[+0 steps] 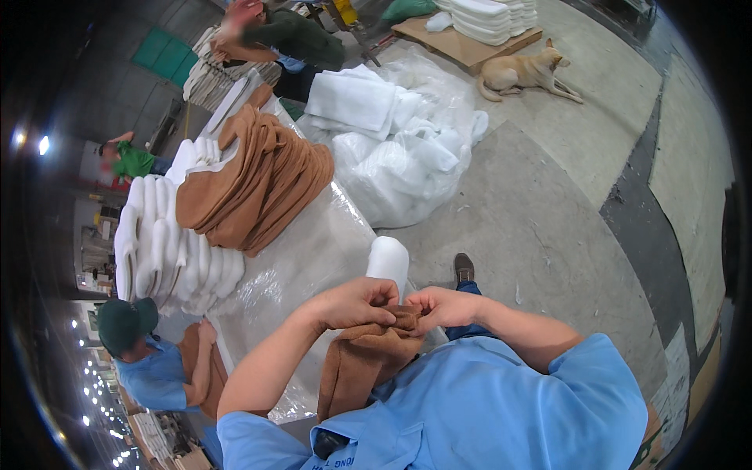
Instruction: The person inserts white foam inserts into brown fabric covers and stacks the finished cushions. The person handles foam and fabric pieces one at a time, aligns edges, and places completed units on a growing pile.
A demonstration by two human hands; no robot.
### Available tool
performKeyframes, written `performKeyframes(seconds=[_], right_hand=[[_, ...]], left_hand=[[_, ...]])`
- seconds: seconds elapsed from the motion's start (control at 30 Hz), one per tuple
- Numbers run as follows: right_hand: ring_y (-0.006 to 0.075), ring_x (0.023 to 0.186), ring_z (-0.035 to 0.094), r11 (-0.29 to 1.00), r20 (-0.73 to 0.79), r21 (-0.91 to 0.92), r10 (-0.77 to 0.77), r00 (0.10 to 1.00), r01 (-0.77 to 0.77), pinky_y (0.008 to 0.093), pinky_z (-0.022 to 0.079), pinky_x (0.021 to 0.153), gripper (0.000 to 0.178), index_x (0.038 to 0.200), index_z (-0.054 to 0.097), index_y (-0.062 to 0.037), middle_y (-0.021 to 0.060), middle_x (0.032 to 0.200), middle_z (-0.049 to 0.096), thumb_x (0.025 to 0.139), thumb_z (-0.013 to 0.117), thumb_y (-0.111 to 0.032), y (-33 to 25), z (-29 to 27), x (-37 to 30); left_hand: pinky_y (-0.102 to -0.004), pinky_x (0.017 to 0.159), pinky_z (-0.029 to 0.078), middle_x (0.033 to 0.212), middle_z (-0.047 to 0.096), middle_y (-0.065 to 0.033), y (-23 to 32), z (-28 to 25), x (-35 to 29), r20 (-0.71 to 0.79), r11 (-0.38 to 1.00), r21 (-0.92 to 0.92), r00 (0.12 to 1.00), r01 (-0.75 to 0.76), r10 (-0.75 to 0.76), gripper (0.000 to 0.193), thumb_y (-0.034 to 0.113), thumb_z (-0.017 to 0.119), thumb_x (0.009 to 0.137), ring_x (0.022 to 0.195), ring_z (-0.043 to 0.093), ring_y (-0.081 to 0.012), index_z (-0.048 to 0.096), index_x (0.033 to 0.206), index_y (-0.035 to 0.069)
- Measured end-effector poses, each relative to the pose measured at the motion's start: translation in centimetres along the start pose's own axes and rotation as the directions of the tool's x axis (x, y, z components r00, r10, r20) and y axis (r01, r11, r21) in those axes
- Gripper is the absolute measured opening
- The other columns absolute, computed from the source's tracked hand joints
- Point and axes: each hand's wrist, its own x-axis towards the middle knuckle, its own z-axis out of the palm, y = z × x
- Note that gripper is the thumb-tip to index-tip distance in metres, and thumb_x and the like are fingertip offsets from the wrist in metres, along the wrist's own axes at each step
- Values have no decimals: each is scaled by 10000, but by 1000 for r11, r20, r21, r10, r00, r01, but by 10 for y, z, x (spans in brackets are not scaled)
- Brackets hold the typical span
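Together, a worker's left hand (pixel 359 302) and right hand (pixel 448 307) pinch the bunched edge of a soft brown fabric cover (pixel 359 362) before a light-blue shirt (pixel 486 399), while, near me, a rounded white padded piece (pixel 388 262) shows just beyond them beside the clear-plastic-covered table (pixel 294 262).

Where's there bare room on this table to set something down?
Bare tabletop lies between the brown pile, white roll and your left hand. Crowded: leftward, where white padded pieces adjoin that pile, and nearest you, where both hands pinch brown cloth.
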Motion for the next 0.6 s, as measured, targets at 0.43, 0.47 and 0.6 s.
performKeyframes(seconds=[0.43, 0.47, 0.6], right_hand=[[79, 747, 518, 862, -419, -503, -308, 854, 64, 313, 464, 661, 190, 927, 644, -30, -13, 773, 613, 896, 802, -130, -5, 21, 1], [77, 750, 522, 859, -428, -505, -332, 840, 82, 313, 464, 658, 181, 937, 649, -31, -18, 784, 622, 905, 798, -129, -4, 23, 3], [62, 786, 549, 937, -483, -342, -245, 840, 77, 298, 470, 668, 150, 978, 659, -26, -48, 852, 662, 969, 761, -134, -4, 27, 2]], left_hand=[[-253, 671, 470, 807, 661, 31, 24, 2, 23, -2, 950, 279, 989, 139, -145, 277, 281, 754, 1002, 754, 560, -58, 706, 908, 24], [-257, 673, 473, 812, 667, 29, 26, 0, 22, 22, 938, 326, 991, 115, -129, 288, 288, 750, 1006, 755, 561, -59, 708, 913, 19], [-306, 698, 502, 797, 689, -6, 21, 6, 16, -75, 967, 248, 994, -63, 84, 246, 257, 745, 986, 765, 613, -94, 703, 931, 20]])
